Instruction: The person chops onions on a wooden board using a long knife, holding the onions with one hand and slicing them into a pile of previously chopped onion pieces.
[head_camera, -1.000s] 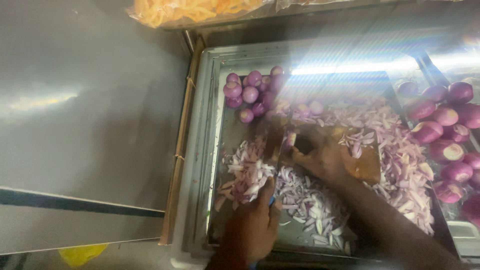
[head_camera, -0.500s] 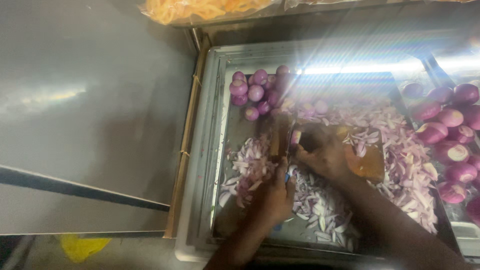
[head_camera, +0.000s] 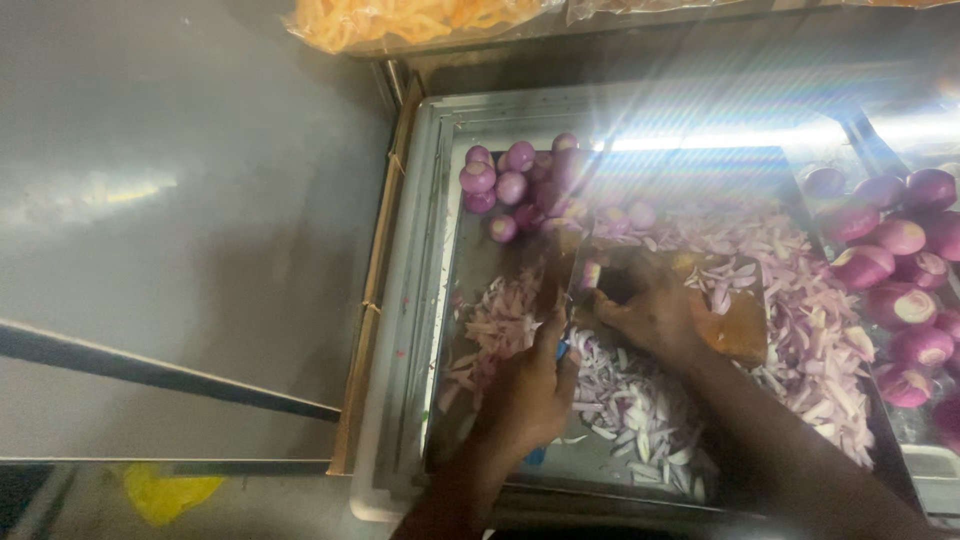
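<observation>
In the head view, the left hand (head_camera: 530, 390) is seen closed in a fist around a blue-handled knife (head_camera: 556, 300), whose blade runs up and away from the knuckles over a steel tray (head_camera: 420, 300). The right hand (head_camera: 650, 310) is curled, fingers bent down and pressed on a small piece of onion (head_camera: 592, 274) that is held just beside the blade; how much of the piece is left cannot be told, since the fingers cover most of it. The piece lies on an orange cutting board (head_camera: 745, 330), partly buried under pale purple onion slices (head_camera: 640, 390) that are spread across the tray on both sides of the hands. A cluster of small peeled purple onions (head_camera: 515, 185) is gathered at the far left corner of the tray. Larger peeled onions (head_camera: 895, 265) are piled at the right edge. A clear bag of orange snack pieces (head_camera: 420, 18) is seen along the top.
</observation>
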